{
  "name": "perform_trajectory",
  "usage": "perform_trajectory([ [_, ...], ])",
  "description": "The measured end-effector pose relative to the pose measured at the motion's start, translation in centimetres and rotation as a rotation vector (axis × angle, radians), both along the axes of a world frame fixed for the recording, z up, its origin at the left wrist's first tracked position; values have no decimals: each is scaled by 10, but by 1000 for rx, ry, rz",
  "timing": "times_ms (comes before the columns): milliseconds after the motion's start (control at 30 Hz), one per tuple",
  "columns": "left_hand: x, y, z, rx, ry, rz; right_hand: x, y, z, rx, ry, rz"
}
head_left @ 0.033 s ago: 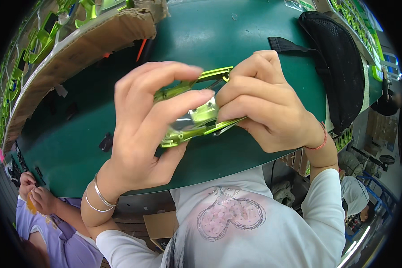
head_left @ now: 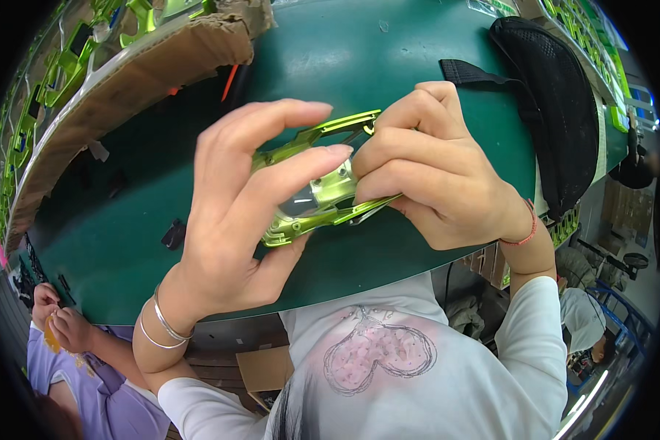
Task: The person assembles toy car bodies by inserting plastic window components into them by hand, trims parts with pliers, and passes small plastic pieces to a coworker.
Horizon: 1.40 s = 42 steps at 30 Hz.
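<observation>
A shiny green metal part (head_left: 323, 187) is gripped above the green table (head_left: 389, 59): left hand (head_left: 235, 220) fingers curled around it, right hand (head_left: 433, 161) fingers pinching its edge.

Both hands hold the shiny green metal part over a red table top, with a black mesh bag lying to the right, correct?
Not quite: the table top is dark green, not red, as the head view shows. The left hand and right hand do hold the shiny green metal part, and the black mesh bag lies to the right.
</observation>
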<state>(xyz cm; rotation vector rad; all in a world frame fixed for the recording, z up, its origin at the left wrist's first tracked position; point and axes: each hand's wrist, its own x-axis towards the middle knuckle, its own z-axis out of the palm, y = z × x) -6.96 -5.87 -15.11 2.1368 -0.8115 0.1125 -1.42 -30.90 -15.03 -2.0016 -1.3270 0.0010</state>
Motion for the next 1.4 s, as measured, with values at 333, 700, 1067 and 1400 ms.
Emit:
perform_trajectory([
  [333, 3, -5, -9, -41, 68, -53, 10, -5, -17, -6, 92, 126],
  [700, -8, -7, -7, -134, -112, 80, 9, -2, -19, 50, 177, 132],
  [1067, -5, -3, -9, -118, -126, 57, 12, -1, -17, 53, 221, 136],
  [1400, -5, 0, -10, -129, -60, 112, 14, -1, -17, 74, 232, 108],
])
